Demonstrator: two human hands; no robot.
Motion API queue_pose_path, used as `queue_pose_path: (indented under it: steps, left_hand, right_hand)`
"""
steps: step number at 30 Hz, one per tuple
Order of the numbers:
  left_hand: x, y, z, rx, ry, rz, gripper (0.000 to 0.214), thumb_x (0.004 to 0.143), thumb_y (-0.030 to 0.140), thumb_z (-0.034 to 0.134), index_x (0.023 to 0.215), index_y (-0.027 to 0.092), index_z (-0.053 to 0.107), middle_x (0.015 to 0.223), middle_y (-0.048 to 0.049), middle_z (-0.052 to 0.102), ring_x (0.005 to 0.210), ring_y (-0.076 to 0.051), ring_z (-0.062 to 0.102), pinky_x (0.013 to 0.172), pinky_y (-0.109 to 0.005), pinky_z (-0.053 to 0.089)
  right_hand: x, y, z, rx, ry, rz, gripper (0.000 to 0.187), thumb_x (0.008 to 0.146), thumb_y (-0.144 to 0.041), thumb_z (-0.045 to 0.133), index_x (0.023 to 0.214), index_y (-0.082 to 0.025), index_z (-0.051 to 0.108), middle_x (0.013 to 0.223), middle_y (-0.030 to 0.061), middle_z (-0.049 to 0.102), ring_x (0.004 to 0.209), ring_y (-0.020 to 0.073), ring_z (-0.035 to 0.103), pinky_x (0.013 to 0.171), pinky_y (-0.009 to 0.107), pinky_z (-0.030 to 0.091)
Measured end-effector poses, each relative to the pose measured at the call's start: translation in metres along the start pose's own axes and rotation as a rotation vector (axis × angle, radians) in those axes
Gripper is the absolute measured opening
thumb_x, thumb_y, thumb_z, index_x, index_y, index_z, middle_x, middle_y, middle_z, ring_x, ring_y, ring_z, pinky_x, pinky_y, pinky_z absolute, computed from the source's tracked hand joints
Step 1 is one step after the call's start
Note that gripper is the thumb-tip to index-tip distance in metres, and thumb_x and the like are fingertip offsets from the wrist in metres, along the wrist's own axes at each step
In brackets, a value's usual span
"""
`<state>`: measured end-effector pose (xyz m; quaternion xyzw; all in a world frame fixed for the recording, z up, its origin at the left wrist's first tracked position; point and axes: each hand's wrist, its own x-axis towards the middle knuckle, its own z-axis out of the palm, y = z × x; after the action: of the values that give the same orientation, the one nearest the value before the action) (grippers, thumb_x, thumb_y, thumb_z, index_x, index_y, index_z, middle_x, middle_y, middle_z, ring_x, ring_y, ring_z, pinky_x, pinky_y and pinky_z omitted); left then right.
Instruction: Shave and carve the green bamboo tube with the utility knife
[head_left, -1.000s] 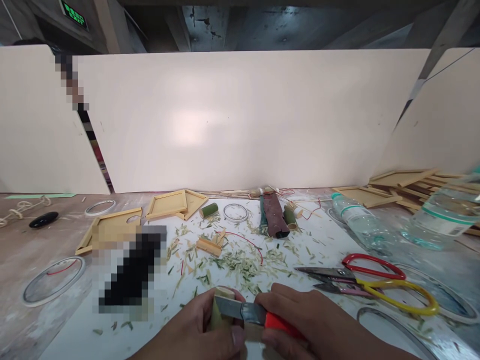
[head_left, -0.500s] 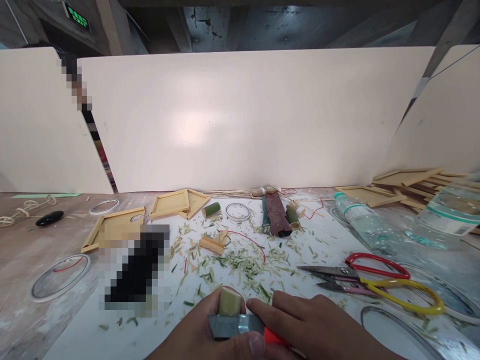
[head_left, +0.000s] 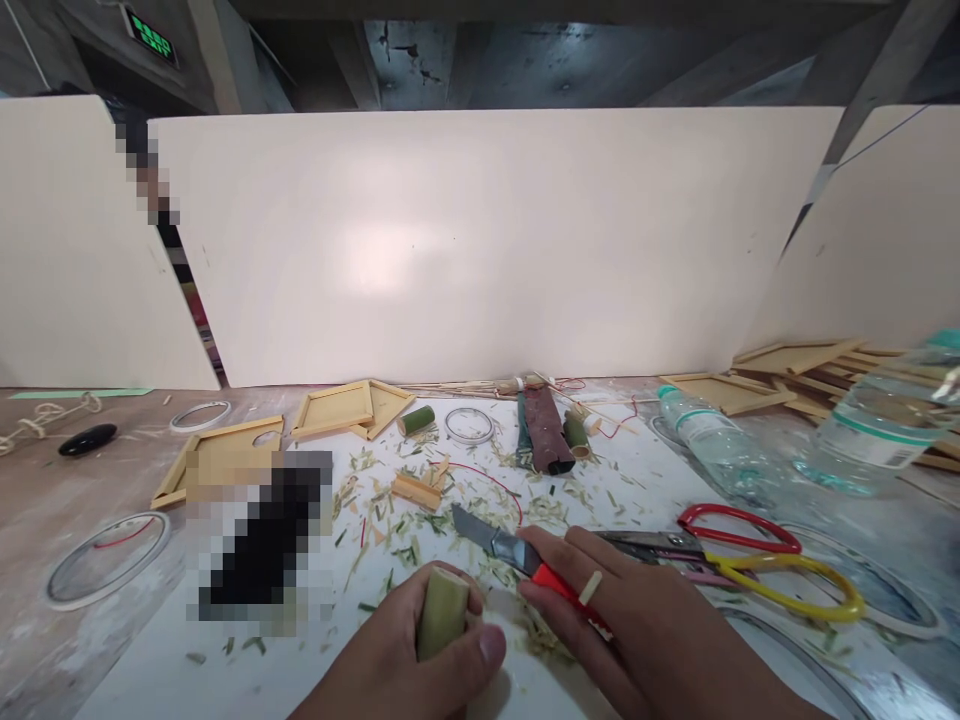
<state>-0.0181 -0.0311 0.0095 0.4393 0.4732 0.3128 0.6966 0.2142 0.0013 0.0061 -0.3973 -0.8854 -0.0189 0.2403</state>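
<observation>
Pale green stick: upright with a slight tilt, near the bottom middle of the view, its flat end up and its lower part hidden in the palm.
Left hand: fingers wrapped round the stick, thumb laid across its near side.
Right hand: fingers grasping the red handle of the knife, with a pale chip resting against them.
Blade: pointing away to the left, beyond the stick and apart from it, so no cut is being made at this instant.
Paring done: the showing side of the stick looks stripped of dark skin, and the many shavings over the white sheet suggest a good deal of cutting is behind it.
Paring left: cannot tell, since the palm covers the rest of the stick; the work seems well along rather than finished.
Dark green pieces: one lies beside a wooden frame, another beside a brown roll; both keep their skin and look unpared.
Scissors: lying just beyond the right hand, which hides the blade tips.
Bottles: a small one and a large one, on the right of the tabletop.
</observation>
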Motion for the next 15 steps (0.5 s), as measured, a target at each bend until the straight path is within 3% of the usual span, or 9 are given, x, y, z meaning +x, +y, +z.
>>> queue_pose_path:
  steps: [3, 5, 11, 15]
  left_hand:
    - [0.002, -0.004, -0.007, 0.028, -0.099, 0.003, 0.054, 0.088, 0.063, 0.076, 0.115, 0.021, 0.054, 0.061, 0.0091, 0.048, 0.054, -0.009, 0.036, 0.053, -0.027, 0.021]
    - [0.003, -0.005, -0.011, 0.024, -0.126, 0.028, 0.051, 0.089, 0.064, 0.074, 0.110, 0.021, 0.054, 0.060, 0.0086, 0.049, 0.054, -0.009, 0.035, 0.053, -0.028, 0.020]
    - [0.002, -0.007, -0.015, 0.025, -0.201, 0.019, 0.056, 0.081, 0.068, 0.081, 0.103, 0.022, 0.058, 0.069, 0.0079, 0.049, 0.057, -0.007, 0.034, 0.056, -0.026, 0.022]
    - [0.003, -0.007, -0.018, -0.027, -0.250, 0.072, 0.065, 0.067, 0.064, 0.093, 0.094, 0.023, 0.050, 0.080, 0.0053, 0.050, 0.069, -0.009, 0.039, 0.065, -0.027, 0.028]
  right_hand:
    - [0.002, 0.001, -0.002, 0.078, -0.086, -0.033, 0.039, 0.115, -0.042, 0.035, 0.132, -0.023, 0.064, 0.096, 0.0079, 0.078, 0.076, 0.0298, 0.081, 0.061, 0.041, 0.063]
    - [0.002, 0.002, -0.002, 0.103, -0.133, -0.053, 0.030, 0.114, -0.038, 0.042, 0.129, -0.024, 0.063, 0.094, 0.0052, 0.076, 0.076, 0.0283, 0.079, 0.061, 0.038, 0.060]
    - [0.003, -0.002, -0.004, 0.161, -0.265, -0.105, 0.021, 0.112, -0.040, 0.052, 0.118, -0.025, 0.067, 0.093, 0.0022, 0.076, 0.072, 0.0237, 0.076, 0.060, 0.033, 0.055]
    - [0.006, -0.014, -0.011, 0.143, -0.366, -0.131, 0.023, 0.109, -0.043, 0.059, 0.120, -0.025, 0.070, 0.094, 0.0024, 0.077, 0.073, 0.0224, 0.077, 0.060, 0.031, 0.055]
